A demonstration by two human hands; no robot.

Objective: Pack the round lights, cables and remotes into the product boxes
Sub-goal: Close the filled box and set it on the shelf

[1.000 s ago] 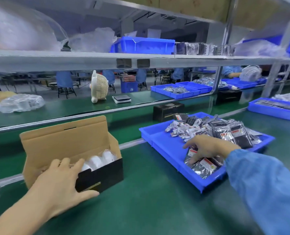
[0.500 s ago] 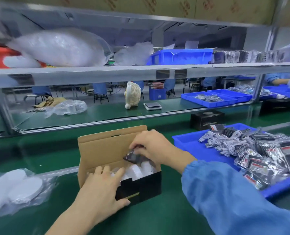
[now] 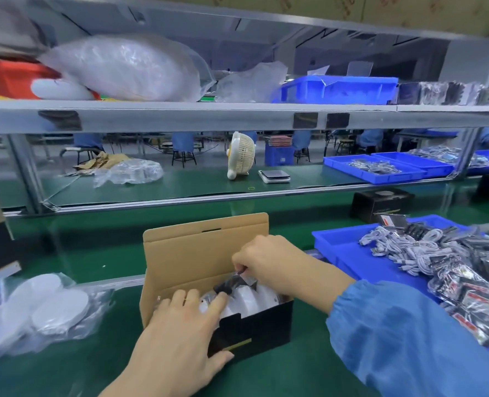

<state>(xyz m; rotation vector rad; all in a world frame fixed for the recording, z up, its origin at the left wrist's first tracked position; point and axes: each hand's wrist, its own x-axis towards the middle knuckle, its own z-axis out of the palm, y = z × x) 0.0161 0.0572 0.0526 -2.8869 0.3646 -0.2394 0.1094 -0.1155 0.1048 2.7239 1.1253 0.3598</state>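
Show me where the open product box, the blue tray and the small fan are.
open product box [image 3: 203,253]: head view, inside of its raised brown lid.
blue tray [image 3: 349,247]: head view, bare floor at its left end.
small fan [image 3: 242,153]: head view, its round grille.

A green surface [image 3: 295,376] runs under a grey metal shelf [image 3: 180,116]. Beyond stand black stools [image 3: 183,159], a small white fan [image 3: 242,154] and blue bins [image 3: 372,169].

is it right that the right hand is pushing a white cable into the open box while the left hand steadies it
Not quite. The head view shows the right hand pushing a dark bagged packet, not a white cable, into the open box; the left hand does steady it.
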